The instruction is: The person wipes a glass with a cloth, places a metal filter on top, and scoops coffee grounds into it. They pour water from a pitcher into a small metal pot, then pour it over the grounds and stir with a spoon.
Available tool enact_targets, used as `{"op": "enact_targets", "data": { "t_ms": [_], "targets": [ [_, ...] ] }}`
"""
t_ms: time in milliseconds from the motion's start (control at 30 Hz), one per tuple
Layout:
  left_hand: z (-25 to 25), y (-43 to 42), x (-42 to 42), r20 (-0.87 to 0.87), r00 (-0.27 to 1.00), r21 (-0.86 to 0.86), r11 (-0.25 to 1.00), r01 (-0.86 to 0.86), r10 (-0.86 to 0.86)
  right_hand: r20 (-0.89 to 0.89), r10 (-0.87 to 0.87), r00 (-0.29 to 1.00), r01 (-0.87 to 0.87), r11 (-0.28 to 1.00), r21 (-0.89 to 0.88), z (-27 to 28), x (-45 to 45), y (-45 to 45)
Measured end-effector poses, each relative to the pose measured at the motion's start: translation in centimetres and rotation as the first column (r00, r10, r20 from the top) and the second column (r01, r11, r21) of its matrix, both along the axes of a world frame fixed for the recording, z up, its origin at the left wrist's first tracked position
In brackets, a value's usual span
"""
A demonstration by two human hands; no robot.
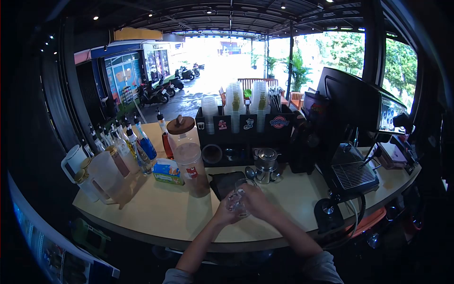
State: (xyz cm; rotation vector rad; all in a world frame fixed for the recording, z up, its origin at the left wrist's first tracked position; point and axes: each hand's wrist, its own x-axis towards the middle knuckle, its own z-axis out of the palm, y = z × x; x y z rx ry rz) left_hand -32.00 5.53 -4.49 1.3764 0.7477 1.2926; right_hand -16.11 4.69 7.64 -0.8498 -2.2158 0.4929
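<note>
My left hand (227, 211) cups a clear drinking glass (242, 209) while my right hand (255, 201) closes around its upper part, probably to steady it over the pale, wood-toned counter (161, 213), beside the flat black mat (222, 181) (base contact: I can't tell).

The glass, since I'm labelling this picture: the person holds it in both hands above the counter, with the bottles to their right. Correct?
Not quite: the head view shows the bottles to the person's left. The left hand and right hand do hold the glass above the counter.
</note>
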Motion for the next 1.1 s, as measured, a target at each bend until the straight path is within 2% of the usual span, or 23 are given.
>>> {"op": "enact_targets", "data": {
  "t_ms": [33,133,167,200,233,300,333,367,433,467,600,667,733,767,833,867,933,967,1033,1067,1100],
  "targets": [
    [-0.2,0.0,-0.3,0.11,0.99,-0.063,0.993,0.095,-0.088,-0.002,0.001,1.0,-0.001,1.0,-0.004,0.1,0.5,0.2],
    [0.5,-0.5,-0.1,0.168,0.979,-0.1,0.985,0.138,-0.12,-0.06,-0.008,0.998,0.002,0.995,-0.095,0.0,1.6,1.1],
    [0.3,-0.5,0.1,0.17,0.977,-0.101,0.985,0.144,-0.125,-0.127,-0.031,0.991,0.052,0.985,0.166,-0.8,1.3,1.5],
    [0.1,-0.3,0.0,0.206,0.97,-0.143,0.976,0.164,-0.132,-0.197,-0.033,0.98,0.114,0.903,0.414,-1.4,1.0,1.8],
    [-0.2,0.0,-0.3,0.241,0.961,-0.182,0.966,0.183,-0.137,-0.199,-0.035,0.979,0.117,0.901,0.418,-1.7,0.4,1.8],
    [-0.9,0.2,-0.6,0.238,0.96,-0.235,0.951,0.202,-0.145,0.034,0.024,0.999,-0.041,0.751,0.66,-2.5,-0.8,1.5],
    [-0.4,-0.4,-0.6,0.345,0.924,-0.183,0.953,0.241,-0.167,0.061,0.088,0.994,-0.107,0.777,0.62,-2.8,-0.3,2.0],
    [0.1,-0.6,-0.5,0.449,0.874,-0.124,0.955,0.269,-0.188,0.058,0.086,0.995,-0.103,0.775,0.623,-2.9,0.2,2.3],
    [-0.1,-1.0,-0.3,0.479,0.854,-0.127,0.947,0.295,-0.202,0.044,0.21,0.977,-0.19,0.753,0.63,-2.9,0.9,2.5],
    [-0.2,-1.1,-0.3,0.511,0.831,-0.128,0.937,0.325,-0.218,0.042,0.213,0.976,-0.192,0.753,0.629,-3.1,1.2,2.7],
    [0.4,-1.3,-0.1,0.428,0.874,-0.096,0.949,0.299,-0.232,0.031,0.197,0.98,-0.167,0.728,0.664,-4.0,2.8,3.0],
    [0.0,-1.1,0.2,0.39,0.901,-0.14,0.955,0.262,-0.19,0.028,0.17,0.985,-0.144,0.728,0.67,-4.0,2.9,3.2],
    [1.0,-1.2,0.2,0.422,0.876,-0.131,0.941,0.312,-0.232,-0.128,0.155,0.979,-0.049,0.802,0.596,-3.8,3.0,3.3],
    [1.3,-1.2,0.4,0.454,0.847,-0.119,0.923,0.365,-0.276,-0.126,0.155,0.98,-0.051,0.802,0.595,-3.6,2.9,3.4],
    [1.0,-1.0,0.4,0.408,0.872,-0.094,0.938,0.334,-0.27,-0.443,-0.088,0.892,0.189,0.963,0.191,-2.6,1.9,3.5],
    [1.0,-0.7,0.2,0.356,0.897,-0.065,0.951,0.303,-0.262,-0.442,-0.086,0.893,0.189,0.963,0.194,-1.8,1.5,3.4],
    [0.6,-0.1,0.0,0.373,0.89,-0.053,0.951,0.304,-0.264,-0.22,-0.076,0.972,0.036,0.983,-0.181,0.5,1.0,2.6],
    [0.4,0.1,-0.1,0.389,0.882,-0.041,0.951,0.305,-0.266,-0.221,-0.079,0.972,0.039,0.983,-0.179,0.4,1.0,3.1],
    [1.1,-0.6,0.2,0.355,0.91,-0.094,0.96,0.263,-0.215,-0.007,0.016,1.0,-0.017,0.982,-0.187,0.2,0.9,4.1],
    [1.4,-1.0,0.2,0.314,0.936,-0.15,0.965,0.215,-0.16,-0.008,0.015,1.0,-0.017,0.982,-0.186,0.2,0.8,4.3],
    [1.0,-0.8,-0.1,0.314,0.936,-0.149,0.965,0.217,-0.162,-0.032,0.055,0.998,-0.062,0.959,-0.276,0.7,0.7,4.2]
  ]
}}
